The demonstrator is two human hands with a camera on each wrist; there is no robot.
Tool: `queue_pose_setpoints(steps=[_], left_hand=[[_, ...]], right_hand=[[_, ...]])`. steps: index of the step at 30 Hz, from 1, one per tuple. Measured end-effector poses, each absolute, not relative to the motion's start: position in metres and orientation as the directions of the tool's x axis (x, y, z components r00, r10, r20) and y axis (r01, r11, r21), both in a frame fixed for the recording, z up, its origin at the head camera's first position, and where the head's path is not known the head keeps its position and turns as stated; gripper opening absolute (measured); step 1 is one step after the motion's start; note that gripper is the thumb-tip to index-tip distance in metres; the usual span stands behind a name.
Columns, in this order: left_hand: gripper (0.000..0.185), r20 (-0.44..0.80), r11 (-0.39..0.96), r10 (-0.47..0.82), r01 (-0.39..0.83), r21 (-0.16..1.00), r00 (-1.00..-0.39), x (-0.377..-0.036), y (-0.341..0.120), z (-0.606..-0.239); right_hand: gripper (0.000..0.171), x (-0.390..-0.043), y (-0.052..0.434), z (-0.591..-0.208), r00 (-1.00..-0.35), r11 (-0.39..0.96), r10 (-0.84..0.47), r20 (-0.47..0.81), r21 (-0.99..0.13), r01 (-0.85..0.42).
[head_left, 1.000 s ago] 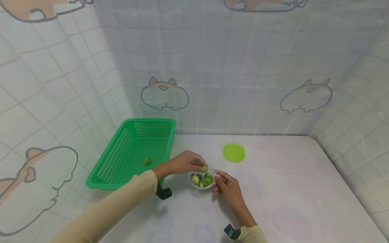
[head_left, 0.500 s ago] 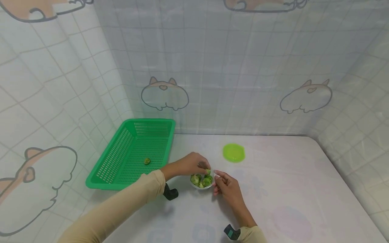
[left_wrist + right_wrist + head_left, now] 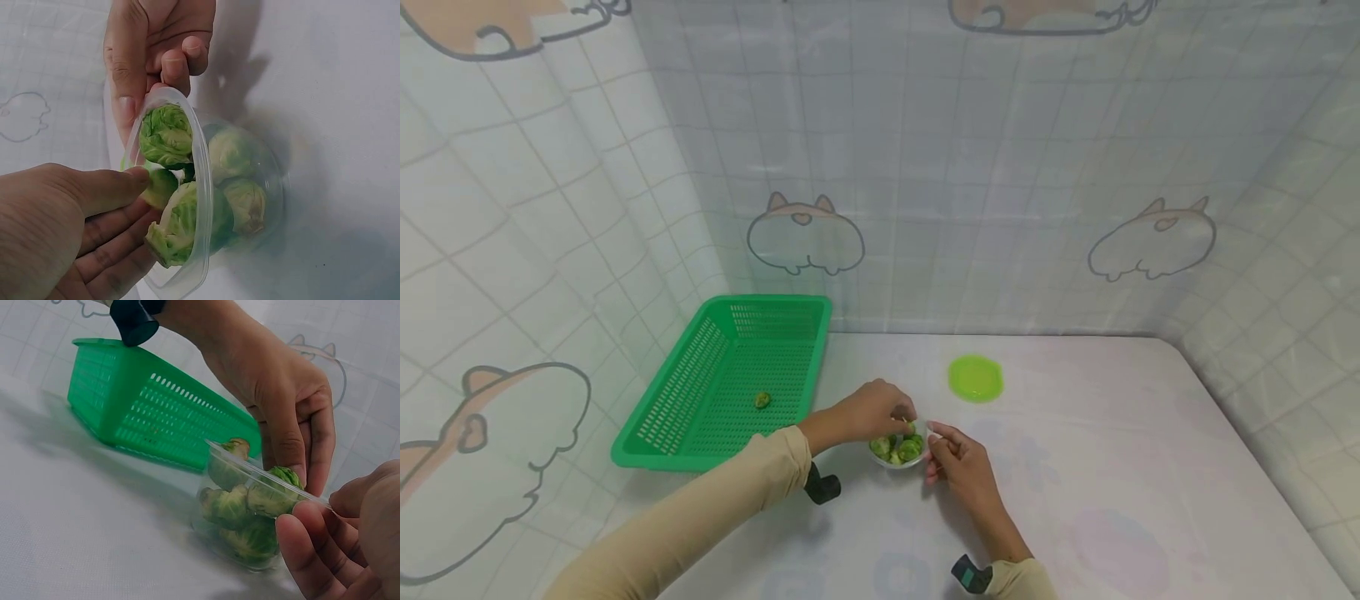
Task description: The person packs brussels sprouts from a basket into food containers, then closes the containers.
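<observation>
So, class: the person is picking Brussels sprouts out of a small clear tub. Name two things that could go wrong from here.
1. The clear tub looks light, and the right hand pinches only its rim. A tug from the left hand, whose fingers are in among the sprouts, might tip it.
2. The green basket holding one sprout sits apart from the tub, so a loosely pinched sprout could drop onto the table on the way.

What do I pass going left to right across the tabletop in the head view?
Green basket → lone Brussels sprout inside it → left hand → clear bowl of Brussels sprouts → right hand → lime-green lid, which lies farther back.
</observation>
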State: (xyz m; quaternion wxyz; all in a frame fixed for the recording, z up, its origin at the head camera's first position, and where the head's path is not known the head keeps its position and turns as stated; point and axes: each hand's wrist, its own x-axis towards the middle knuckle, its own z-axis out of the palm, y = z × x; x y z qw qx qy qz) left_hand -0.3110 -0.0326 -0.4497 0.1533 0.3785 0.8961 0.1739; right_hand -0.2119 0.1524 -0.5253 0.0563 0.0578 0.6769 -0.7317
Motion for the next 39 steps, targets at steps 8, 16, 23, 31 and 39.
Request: queue_pose_setpoints(steps=[8,16,23,31,39], left_hand=[[0.019,-0.086,0.606,0.758,0.649,0.46,-0.647,-0.309,-0.04,-0.443],[0.013,-0.007,0.56,0.748,0.626,0.543,-0.664,-0.316,-0.059,-0.437],[0.01,0.05,0.507,0.738,0.602,0.617,-0.673,-0.321,-0.077,-0.435],[0.019,0.086,0.455,0.68,0.512,0.729,-0.728,-0.326,-0.105,-0.43],[0.023,0.069,0.475,0.588,0.413,0.777,-0.806,-0.329,-0.133,-0.42]], right_hand=[[0.041,-0.212,0.152,-0.527,-0.992,-0.063,-0.016,-0.126,-0.99,0.127],[0.037,-0.211,0.153,-0.524,-0.992,-0.074,-0.01,-0.124,-0.99,0.124],[0.039,-0.213,0.152,-0.527,-0.99,-0.081,-0.002,-0.142,-0.987,0.142],[0.036,-0.212,0.152,-0.528,-0.99,-0.079,0.0,-0.139,-0.987,0.138],[0.037,-0.213,0.152,-0.53,-0.991,-0.071,0.002,-0.131,-0.989,0.13]])
